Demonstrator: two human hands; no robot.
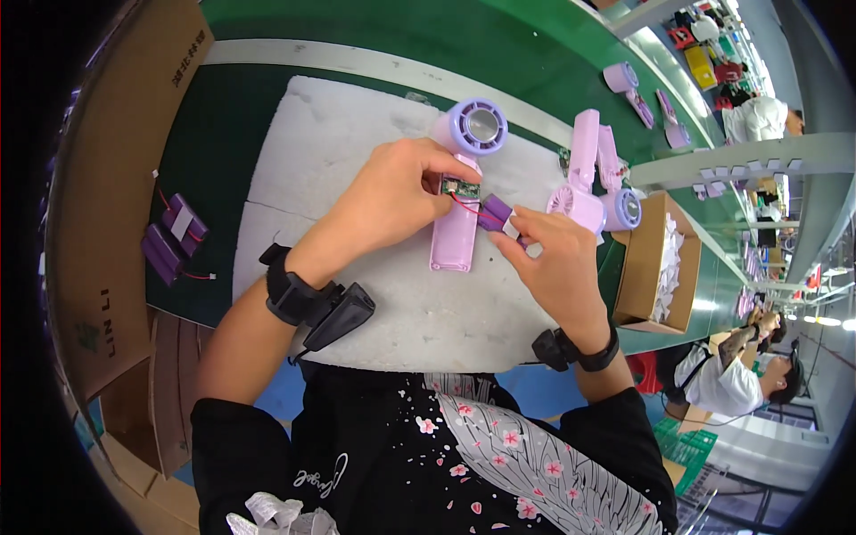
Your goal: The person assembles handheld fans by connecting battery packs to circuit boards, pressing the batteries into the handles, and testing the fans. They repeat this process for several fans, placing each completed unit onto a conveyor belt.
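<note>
A pink and lilac handheld fan [453,239] lies on a white foam sheet [401,312], its round head pointing away from me and its handle open. My left hand [392,192] grips the upper handle, thumb and fingers at either side of a small green circuit board [462,187]. Between the fingertips of my right hand [557,259] is a purple battery pack [496,214] with a white patch. Red and dark wires run from the pack to the board. The battery is held just right of the handle, above the foam.
Several purple battery packs [176,234] lie at left beside a tall cardboard box [125,178]. More fan parts [584,169] rest at the foam's right edge, near an open carton [637,285] with white pieces. Beyond runs a green belt [535,53] carrying fans. Other people work at right.
</note>
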